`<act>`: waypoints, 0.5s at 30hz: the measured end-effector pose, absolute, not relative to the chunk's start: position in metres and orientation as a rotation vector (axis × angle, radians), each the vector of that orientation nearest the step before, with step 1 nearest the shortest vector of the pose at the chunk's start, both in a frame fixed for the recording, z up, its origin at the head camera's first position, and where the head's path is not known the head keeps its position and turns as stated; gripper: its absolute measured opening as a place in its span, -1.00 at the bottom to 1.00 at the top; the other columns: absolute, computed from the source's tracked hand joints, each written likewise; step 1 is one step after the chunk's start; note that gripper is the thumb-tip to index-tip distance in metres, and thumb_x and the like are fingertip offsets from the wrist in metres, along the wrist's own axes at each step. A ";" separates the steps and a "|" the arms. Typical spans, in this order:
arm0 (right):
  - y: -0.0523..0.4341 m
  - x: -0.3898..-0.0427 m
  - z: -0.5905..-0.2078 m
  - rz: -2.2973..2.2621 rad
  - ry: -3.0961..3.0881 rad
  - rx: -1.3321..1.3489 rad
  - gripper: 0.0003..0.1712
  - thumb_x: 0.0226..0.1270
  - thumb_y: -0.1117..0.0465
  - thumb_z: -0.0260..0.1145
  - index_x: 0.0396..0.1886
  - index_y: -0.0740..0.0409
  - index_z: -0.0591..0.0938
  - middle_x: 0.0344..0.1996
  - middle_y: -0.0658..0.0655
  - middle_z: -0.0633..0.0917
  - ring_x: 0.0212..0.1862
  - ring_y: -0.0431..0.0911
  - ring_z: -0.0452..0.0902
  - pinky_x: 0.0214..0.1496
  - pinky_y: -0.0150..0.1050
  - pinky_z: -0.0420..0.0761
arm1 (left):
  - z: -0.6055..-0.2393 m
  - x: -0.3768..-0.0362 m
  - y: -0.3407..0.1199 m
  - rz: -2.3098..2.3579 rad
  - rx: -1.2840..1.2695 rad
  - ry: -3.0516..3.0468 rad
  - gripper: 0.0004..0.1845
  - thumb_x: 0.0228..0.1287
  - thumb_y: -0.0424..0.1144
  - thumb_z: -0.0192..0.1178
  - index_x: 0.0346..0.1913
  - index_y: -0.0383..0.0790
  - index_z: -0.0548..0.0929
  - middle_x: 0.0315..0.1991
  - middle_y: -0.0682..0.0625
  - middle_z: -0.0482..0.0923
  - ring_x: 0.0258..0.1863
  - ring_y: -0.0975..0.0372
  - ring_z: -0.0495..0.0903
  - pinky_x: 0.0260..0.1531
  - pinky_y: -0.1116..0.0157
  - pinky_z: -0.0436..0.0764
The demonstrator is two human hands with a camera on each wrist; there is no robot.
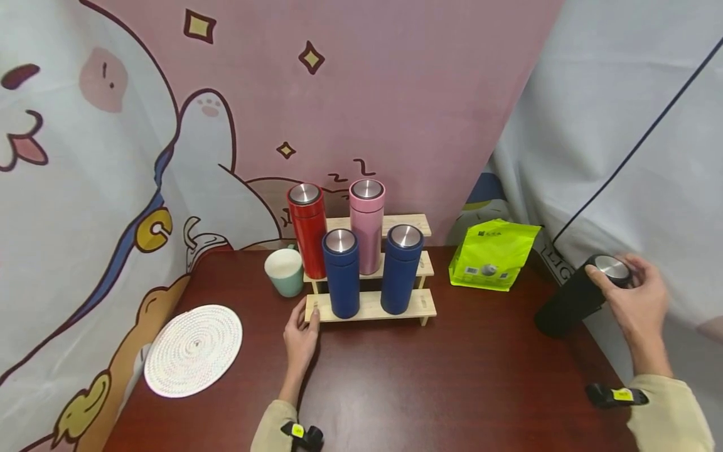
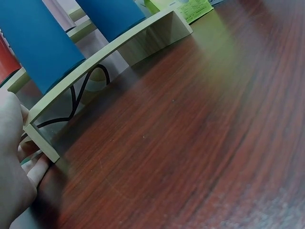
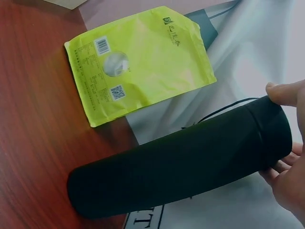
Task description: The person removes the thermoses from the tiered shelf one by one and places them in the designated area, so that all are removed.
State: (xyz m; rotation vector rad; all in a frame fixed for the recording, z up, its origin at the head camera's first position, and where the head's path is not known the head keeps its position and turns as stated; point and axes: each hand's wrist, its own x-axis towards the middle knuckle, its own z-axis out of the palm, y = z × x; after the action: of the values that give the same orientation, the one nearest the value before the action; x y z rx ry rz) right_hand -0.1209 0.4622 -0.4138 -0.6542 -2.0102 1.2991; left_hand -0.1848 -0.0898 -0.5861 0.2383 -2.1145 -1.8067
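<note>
While my right hand (image 1: 638, 295) curls round the lid end of the black flask (image 1: 570, 301), the flask sits tilted at the right edge of the frame, base down on the counter (image 1: 452, 376), steel cap up toward my fingers. Right wrist view: thumb on top of the flask near the cap end, fingers under it, so that grip is closed on the flask. Green pouch (image 1: 493, 253) lies flat just left of it, not touching.

My left hand (image 1: 301, 336) is at the lower centre, fingers flat against the left end of the wooden stepped rack (image 1: 369, 306), touching its bottom tier; fingers fairly straight, nothing held. Rack carries two blue flasks (image 1: 341, 273) in front, red flask (image 1: 307, 229) and pink flask (image 1: 367, 226) behind. Mint cup (image 1: 285, 271) stands just left of the rack; woven coaster (image 1: 193, 349) sits lower left, well apart.
</note>
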 end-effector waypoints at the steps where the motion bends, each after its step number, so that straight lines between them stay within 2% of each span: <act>1: 0.462 -0.122 -0.412 1.313 -1.998 -0.636 -0.38 0.11 0.30 0.53 0.18 -0.07 0.54 -0.17 -0.40 0.59 0.01 -0.46 0.50 -0.04 -0.75 0.38 | -0.585 -0.185 -0.090 -1.813 0.238 -2.111 -0.52 0.40 -0.17 0.32 0.34 -0.12 0.58 0.14 -0.23 0.68 0.15 -0.02 0.66 0.14 -0.07 0.61; 7: 0.461 -0.123 -0.401 1.288 -2.031 -0.612 -0.24 0.17 0.28 0.50 0.39 0.04 0.45 -0.08 -0.40 0.58 0.06 -0.45 0.49 0.01 -0.74 0.37 | -0.586 -0.187 -0.091 -1.825 0.241 -2.114 -0.51 0.38 -0.14 0.33 0.33 -0.08 0.59 0.18 -0.20 0.66 0.19 -0.01 0.64 0.16 -0.07 0.60; 12: 0.455 -0.129 -0.387 1.189 -2.077 -0.566 -0.21 0.21 0.17 0.49 0.44 -0.01 0.42 0.04 -0.35 0.58 0.23 -0.44 0.45 0.39 -0.56 0.30 | -0.587 -0.187 -0.092 -1.824 0.247 -2.104 -0.53 0.38 -0.15 0.34 0.32 -0.06 0.60 0.20 -0.18 0.65 0.21 0.01 0.63 0.17 -0.05 0.59; 15: 0.448 -0.135 -0.378 1.160 -2.101 -0.525 -0.23 0.22 0.14 0.49 0.43 -0.02 0.43 0.06 -0.32 0.60 0.24 -0.44 0.46 0.47 -0.45 0.29 | -0.588 -0.186 -0.092 -1.827 0.246 -2.098 -0.53 0.38 -0.17 0.34 0.32 -0.07 0.60 0.20 -0.20 0.65 0.21 0.00 0.63 0.17 -0.05 0.60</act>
State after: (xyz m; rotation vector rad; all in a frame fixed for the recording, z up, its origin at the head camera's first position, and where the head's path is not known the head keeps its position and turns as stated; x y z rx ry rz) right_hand -0.1349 0.4482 -0.3785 -0.5250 -2.1012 1.1600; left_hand -0.1862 -0.0918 -0.5882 0.2456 -2.0975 -1.8271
